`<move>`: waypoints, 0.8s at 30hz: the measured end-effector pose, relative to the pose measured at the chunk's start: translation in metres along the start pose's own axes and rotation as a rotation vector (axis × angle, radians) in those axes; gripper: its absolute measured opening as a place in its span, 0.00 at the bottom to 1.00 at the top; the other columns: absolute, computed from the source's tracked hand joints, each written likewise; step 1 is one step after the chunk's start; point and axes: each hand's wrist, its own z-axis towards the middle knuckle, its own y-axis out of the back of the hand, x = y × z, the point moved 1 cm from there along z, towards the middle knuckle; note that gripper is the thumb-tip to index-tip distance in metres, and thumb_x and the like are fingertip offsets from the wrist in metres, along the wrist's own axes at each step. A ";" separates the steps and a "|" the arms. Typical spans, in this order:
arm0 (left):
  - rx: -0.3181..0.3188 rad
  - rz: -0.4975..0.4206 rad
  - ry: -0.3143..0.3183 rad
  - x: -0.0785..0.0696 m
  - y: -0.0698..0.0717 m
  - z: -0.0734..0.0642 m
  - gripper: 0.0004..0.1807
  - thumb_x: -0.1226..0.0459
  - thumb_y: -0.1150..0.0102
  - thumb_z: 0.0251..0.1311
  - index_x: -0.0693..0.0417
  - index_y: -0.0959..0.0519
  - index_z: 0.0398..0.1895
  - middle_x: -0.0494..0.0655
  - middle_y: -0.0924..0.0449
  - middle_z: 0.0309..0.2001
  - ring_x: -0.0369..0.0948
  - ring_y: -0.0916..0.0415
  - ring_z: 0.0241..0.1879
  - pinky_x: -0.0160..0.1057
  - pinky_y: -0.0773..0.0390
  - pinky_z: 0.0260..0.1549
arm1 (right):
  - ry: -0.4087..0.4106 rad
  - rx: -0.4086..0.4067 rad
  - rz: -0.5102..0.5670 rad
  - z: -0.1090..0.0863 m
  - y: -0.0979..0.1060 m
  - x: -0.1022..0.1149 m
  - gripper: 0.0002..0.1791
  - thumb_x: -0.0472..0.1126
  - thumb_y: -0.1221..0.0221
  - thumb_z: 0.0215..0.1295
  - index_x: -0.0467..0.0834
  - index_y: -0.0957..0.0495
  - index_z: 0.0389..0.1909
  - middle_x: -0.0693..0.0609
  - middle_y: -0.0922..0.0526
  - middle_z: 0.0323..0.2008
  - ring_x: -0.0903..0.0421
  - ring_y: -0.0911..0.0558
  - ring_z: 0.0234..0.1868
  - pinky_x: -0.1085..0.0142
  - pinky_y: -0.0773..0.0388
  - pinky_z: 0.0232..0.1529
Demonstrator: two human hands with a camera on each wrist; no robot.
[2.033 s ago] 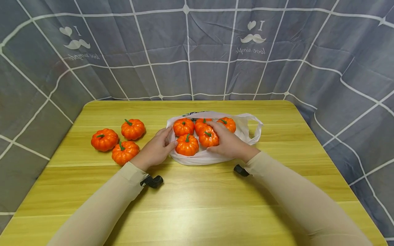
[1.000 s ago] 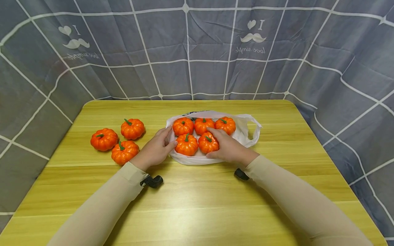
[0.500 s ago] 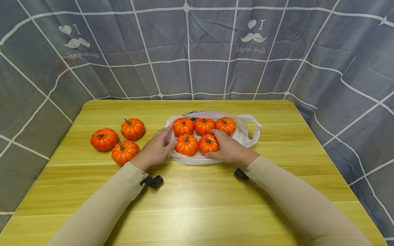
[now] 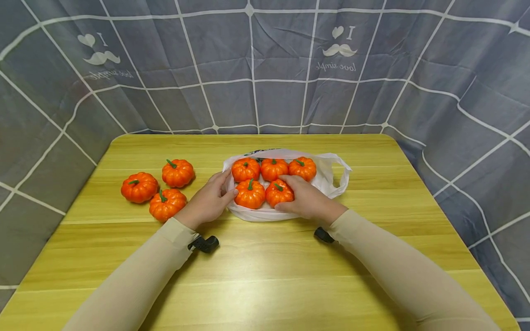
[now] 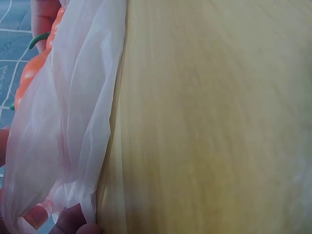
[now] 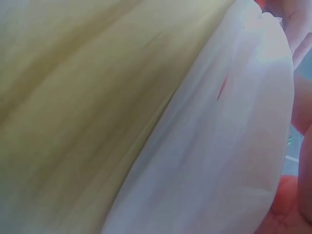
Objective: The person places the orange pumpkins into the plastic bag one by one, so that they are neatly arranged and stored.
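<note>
A white plastic bag [image 4: 265,214] lies with its mouth spread toward me, and several small orange pumpkins with green stems sit in it. My left hand [image 4: 210,202] holds the bag's left edge; the left wrist view shows fingers around the thin plastic [image 5: 87,87]. Inside the bag, at the front right, my right hand [image 4: 308,197] grips a pumpkin [image 4: 279,193] from its right side. Just left of that one is another pumpkin [image 4: 250,195]. In the right wrist view the bag's wall [image 6: 214,141] hides much of the held pumpkin.
Three loose pumpkins stand on the wooden table [image 4: 265,276] left of the bag: one at the back [image 4: 177,173], one at the far left [image 4: 139,187] and one by my left wrist [image 4: 167,205]. A bag handle loop [image 4: 345,177] lies at the right. A grey curtain [image 4: 277,59] surrounds the table.
Since two seconds ago, my right hand has shifted slightly down and toward me with its pumpkin, uncovering the back-row pumpkins more. During the last second, hardly anything has moved. My left hand stays put.
</note>
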 end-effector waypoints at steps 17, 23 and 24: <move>0.008 -0.020 0.018 -0.002 0.000 -0.001 0.44 0.48 0.48 0.78 0.52 0.54 0.87 0.54 0.50 0.85 0.55 0.45 0.82 0.59 0.43 0.80 | 0.008 0.002 -0.037 0.000 0.000 0.000 0.51 0.55 0.29 0.66 0.45 0.44 0.83 0.41 0.36 0.79 0.42 0.33 0.78 0.46 0.39 0.81; 0.010 -0.028 0.022 -0.002 0.000 -0.001 0.44 0.48 0.48 0.78 0.52 0.54 0.87 0.54 0.50 0.85 0.55 0.45 0.82 0.59 0.43 0.80 | -0.015 0.005 -0.017 0.000 0.000 0.000 0.51 0.55 0.29 0.66 0.47 0.44 0.84 0.42 0.36 0.79 0.43 0.32 0.77 0.46 0.39 0.81; 0.010 -0.029 0.022 -0.002 0.000 -0.001 0.44 0.48 0.48 0.78 0.52 0.54 0.87 0.54 0.51 0.85 0.55 0.45 0.82 0.59 0.42 0.80 | -0.016 0.004 -0.015 0.000 0.000 0.001 0.51 0.55 0.29 0.66 0.47 0.44 0.84 0.42 0.36 0.79 0.43 0.32 0.77 0.46 0.39 0.81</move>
